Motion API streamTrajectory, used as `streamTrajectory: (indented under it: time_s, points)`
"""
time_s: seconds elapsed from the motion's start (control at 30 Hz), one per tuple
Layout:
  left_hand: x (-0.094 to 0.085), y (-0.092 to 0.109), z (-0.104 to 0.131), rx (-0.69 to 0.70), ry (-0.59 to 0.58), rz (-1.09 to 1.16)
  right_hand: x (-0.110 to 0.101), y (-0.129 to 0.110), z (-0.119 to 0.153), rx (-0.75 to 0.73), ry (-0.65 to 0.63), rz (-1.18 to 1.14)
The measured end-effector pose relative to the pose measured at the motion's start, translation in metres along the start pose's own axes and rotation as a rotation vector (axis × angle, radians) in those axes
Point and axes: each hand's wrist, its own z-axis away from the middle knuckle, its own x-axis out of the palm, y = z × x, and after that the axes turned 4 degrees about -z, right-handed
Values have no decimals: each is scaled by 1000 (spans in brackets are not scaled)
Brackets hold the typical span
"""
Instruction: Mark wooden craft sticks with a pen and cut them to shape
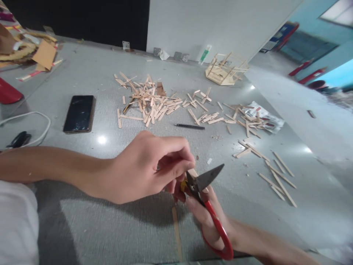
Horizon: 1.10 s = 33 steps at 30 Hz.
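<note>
My right hand (205, 215) is wrapped round a pair of scissors (217, 224) with red handles; the dark blades are spread apart and point up and to the right. Beside the blades, my left hand (149, 165) pinches a pale wooden craft stick (194, 172), which passes partly behind the scissors. Fingers and blades hide most of that stick. A small yellow part (183, 185) shows at the scissors' pivot, close to the left fingertips. Below the hands, another craft stick (177, 232) lies on the grey table near its front edge.
A pile of craft sticks (154, 99) lies mid-table, with more scattered right around a plastic packet (273, 117). A black pen (190, 126), a phone (79, 113) and a white cable (41, 116) lie about. A wooden stick frame (224, 73) stands at the back right.
</note>
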Motion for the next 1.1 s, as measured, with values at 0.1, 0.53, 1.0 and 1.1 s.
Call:
streamTrajectory:
  time_s: [0.1,0.53,1.0,1.1]
  points:
    - [1,-1,0,-36,2,64,0,0,-2,7,-27,-28]
    - [2,1,-2,-199,-6,218,-3,-8,-10,-49,-105,-51]
    - [8,1,1,-236,27,275,0,6,-7,17,-27,-139]
    - [8,0,2,-240,36,292,0,6,-8,-30,-29,-116]
